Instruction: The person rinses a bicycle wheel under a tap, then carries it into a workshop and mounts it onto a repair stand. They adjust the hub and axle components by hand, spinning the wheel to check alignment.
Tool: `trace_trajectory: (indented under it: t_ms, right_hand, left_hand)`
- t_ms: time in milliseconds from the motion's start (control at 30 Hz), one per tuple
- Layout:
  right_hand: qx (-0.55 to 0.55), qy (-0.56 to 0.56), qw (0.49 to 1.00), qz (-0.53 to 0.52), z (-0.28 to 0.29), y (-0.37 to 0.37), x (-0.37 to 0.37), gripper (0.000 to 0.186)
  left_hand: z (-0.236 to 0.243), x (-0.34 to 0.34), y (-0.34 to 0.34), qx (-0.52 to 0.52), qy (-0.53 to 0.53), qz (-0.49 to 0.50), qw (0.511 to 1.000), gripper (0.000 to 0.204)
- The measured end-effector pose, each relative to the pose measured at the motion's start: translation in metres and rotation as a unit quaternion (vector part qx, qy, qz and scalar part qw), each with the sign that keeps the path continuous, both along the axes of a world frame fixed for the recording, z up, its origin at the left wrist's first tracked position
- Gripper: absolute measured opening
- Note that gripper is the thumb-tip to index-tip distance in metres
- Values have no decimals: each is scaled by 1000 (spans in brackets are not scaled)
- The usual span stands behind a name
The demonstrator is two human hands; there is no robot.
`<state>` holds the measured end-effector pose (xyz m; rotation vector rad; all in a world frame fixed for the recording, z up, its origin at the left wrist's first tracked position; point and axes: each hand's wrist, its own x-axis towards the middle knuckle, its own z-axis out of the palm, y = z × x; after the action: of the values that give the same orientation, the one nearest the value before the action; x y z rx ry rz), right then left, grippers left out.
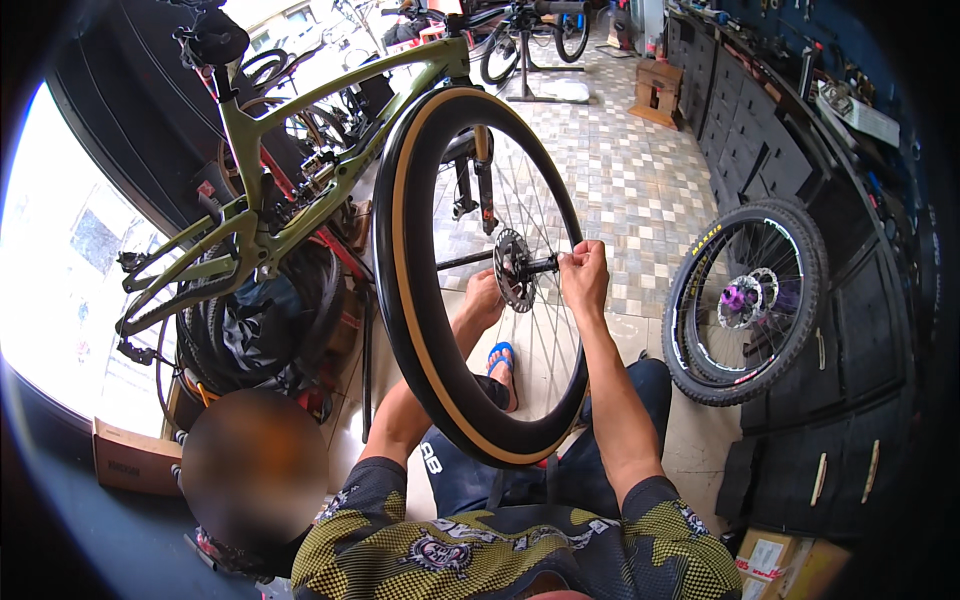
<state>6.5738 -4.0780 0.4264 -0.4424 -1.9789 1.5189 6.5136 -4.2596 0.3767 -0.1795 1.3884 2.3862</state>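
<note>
A bicycle wheel (pixel 404 215) with a black deep rim and a tan-walled tyre stands upright before me, its lower edge between my thighs. A silver disc rotor (pixel 514 270) sits at its hub. My right hand (pixel 585 275) pinches the end of the black axle (pixel 541 266) with thumb and fingers. On the other side of the wheel, my left hand (pixel 484 298) is curled close to the rotor; its fingertips are partly hidden. The left forearm passes behind the rim.
To my left, a green bicycle frame (pixel 352 170) is raised without wheels; tyres (pixel 320 325) and a black bag lie below. Knobby wheels (pixel 745 300) lean against dark drawers (pixel 765 150) at the right. A wooden stool (pixel 656 92) stands on the tiled floor (pixel 640 180).
</note>
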Motion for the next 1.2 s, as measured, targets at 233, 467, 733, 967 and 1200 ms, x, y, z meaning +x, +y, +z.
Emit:
trace_trajectory:
  t_ms: [233, 467, 733, 967, 1200]
  right_hand:
    - [-12, -10, 1000, 7, 0, 1, -3, 25]
    - [-4, 11, 1000, 12, 1, -3, -8, 24]
    - [-3, -12, 1000, 5, 6, 4, -3, 24]
    - [-11, -8, 1000, 16, 11, -5, -4, 25]
    - [-9, -17, 1000, 15, 10, -3, -3, 26]
  left_hand:
    - [1, 0, -1, -19, -1, 0, 1000, 15]
    - [-3, -3, -7, -13, 16, 0, 1000, 19]
    - [8, 10, 8, 6, 4, 16, 1000, 20]
    - [2, 0, -8, -10, 8, 16, 1000, 17]
    - [7, 2, -5, -10, 12, -1, 1000, 19]
